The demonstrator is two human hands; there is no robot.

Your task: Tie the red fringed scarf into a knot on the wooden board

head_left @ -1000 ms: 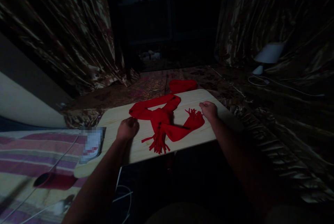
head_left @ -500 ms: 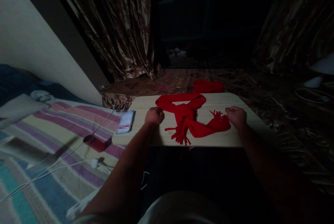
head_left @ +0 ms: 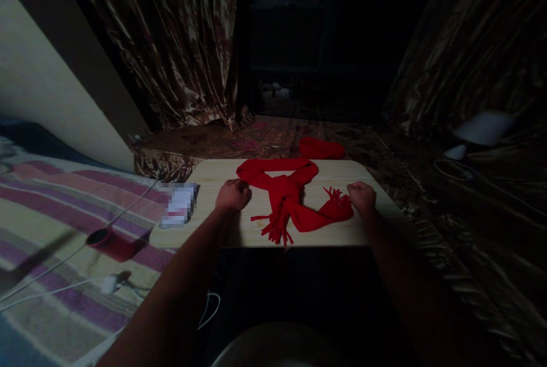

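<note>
Arranging the red scarf (head_left: 285, 191) seems the current step, left hand (head_left: 233, 195) and right hand (head_left: 362, 197) apart, curled by its edges (gripping or not, I cannot tell); straightening calls for light pinches.

Striped bedding (head_left: 47, 207), red cylinder (head_left: 117, 245) on its side, patterned curtain (head_left: 188, 65) beside dark window (head_left: 290, 36), pale-shaded lamp (head_left: 487, 127) at right

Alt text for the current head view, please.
A fringed red scarf lies looped and crossed on a pale wooden table, between the person's left hand and right hand. The room is dim, with striped bedding at left and patterned curtains behind.
</note>
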